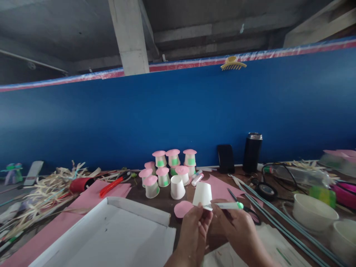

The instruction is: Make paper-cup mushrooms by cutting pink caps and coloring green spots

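A small white paper cup (202,193) is being held upside down by the left hand (194,230), its fingers pinched on the rim, so that the rim is being turned towards the glue stick (228,205). The glue stick is being gripped by the closed fingers of the right hand (236,226), its tip touching the cup's edge. A pink paper disc (182,208) is lying just beside on the table (164,200), near the finished pink-topped cups (169,168).

white paper cup (202,193), pink paper disc (182,208), blue wall (178,115), black flask (251,151)
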